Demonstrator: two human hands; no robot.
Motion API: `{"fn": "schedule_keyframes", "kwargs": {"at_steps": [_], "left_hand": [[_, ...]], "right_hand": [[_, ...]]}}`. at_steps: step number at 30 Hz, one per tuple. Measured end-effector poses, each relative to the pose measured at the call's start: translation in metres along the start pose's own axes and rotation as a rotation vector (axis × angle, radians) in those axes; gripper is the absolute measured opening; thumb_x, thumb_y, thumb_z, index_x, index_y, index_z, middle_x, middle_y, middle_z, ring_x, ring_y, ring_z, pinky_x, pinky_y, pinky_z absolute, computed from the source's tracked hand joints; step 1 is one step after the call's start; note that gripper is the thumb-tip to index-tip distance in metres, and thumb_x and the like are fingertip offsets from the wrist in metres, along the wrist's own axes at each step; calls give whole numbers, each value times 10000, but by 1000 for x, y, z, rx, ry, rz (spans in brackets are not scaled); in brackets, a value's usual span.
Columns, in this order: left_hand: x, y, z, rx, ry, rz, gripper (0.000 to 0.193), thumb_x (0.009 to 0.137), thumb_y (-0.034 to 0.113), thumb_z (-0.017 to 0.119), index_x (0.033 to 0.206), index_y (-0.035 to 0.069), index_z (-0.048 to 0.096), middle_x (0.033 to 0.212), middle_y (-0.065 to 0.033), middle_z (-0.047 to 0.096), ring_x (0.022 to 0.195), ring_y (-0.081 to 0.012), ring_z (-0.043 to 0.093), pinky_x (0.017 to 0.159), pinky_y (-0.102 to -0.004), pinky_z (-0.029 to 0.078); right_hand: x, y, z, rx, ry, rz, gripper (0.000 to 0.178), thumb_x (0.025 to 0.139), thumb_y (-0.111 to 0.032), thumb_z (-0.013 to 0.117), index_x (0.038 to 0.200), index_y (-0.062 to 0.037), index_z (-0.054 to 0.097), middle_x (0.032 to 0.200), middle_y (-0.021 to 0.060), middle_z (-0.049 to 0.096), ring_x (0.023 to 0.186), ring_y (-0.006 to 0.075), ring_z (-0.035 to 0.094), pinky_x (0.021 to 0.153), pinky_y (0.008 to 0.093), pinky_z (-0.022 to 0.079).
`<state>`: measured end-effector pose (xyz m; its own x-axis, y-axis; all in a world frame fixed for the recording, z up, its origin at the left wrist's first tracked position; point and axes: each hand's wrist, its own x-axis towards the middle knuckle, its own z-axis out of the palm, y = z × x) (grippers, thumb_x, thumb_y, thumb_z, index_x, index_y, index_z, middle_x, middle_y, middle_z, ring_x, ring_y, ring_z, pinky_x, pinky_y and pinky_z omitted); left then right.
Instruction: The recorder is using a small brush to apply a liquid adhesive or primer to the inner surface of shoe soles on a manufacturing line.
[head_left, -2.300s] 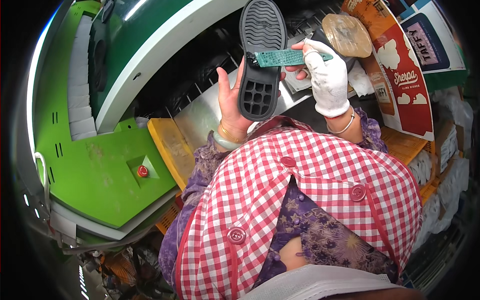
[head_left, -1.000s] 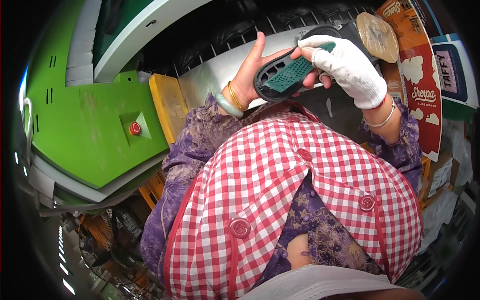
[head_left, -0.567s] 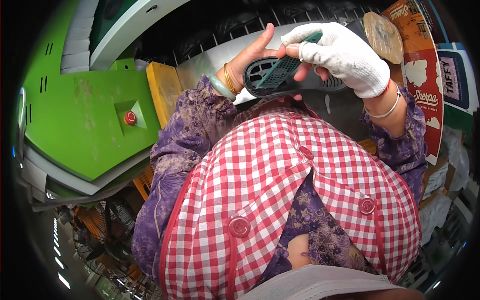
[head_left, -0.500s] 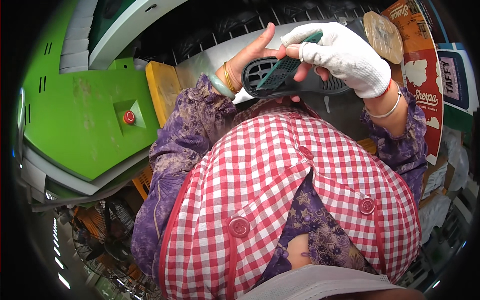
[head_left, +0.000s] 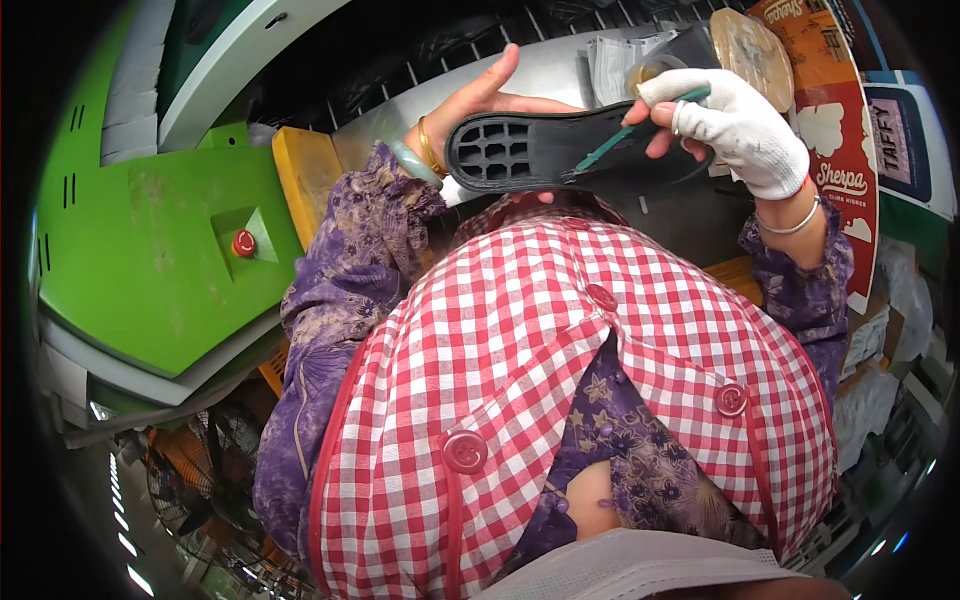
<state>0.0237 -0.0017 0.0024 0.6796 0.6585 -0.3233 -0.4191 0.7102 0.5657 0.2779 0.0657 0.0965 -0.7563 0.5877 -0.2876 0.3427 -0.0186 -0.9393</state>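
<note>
Green strip (head_left: 603,148) shifted off heel grid (head_left: 497,152) to mid-sole; black sole (head_left: 555,130) near one o'clock.
One sole: likely light, rubbery; hold edges. One strip: probably stiff; hold far end. Left hand (head_left: 485,98) supports sole from behind, thumb spread; gloved right hand (head_left: 742,130) pinches strip.

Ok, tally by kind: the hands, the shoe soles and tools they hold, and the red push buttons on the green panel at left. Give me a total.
Hands: 2 (bare left hand, gloved right hand)
Held shoe soles: 1 (black shoe sole)
Held tools: 1 (green tool)
Red push buttons: 1 (red push button on the green panel)
Total: 5
</note>
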Motion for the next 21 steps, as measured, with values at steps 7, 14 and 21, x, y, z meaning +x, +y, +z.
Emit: {"fn": "schedule_keyframes", "kwargs": {"at_steps": [7, 14, 21], "left_hand": [[-18, -10, -21, -42, 59, 153, 617, 945, 445, 284, 1390, 20, 234, 1215, -238, 489, 903, -395, 606, 670, -393, 553], [-40, -49, -74, -446, 269, 639, 506, 884, 250, 503, 1345, 104, 356, 1352, -196, 374, 1277, -369, 316, 1024, -623, 217], [-41, -102, -69, -763, 320, 225, 714, 875, 616, 318, 1344, 79, 353, 1322, -213, 402, 1217, -440, 372, 835, -558, 467]], "right_hand": [[-36, 74, -29, 284, 460, -104, 265, 899, -254, 556, 1001, -21, 628, 941, 39, 646, 711, 70, 603, 529, 156, 380], [-7, 160, -22, 176, 947, -55, 265, 896, -219, 563, 1068, -23, 615, 932, -5, 650, 698, 60, 603, 551, 166, 415], [16, 187, -20, 6, 950, 172, 244, 884, -198, 574, 1084, -67, 627, 928, -15, 646, 784, 59, 608, 578, 184, 423]]}}
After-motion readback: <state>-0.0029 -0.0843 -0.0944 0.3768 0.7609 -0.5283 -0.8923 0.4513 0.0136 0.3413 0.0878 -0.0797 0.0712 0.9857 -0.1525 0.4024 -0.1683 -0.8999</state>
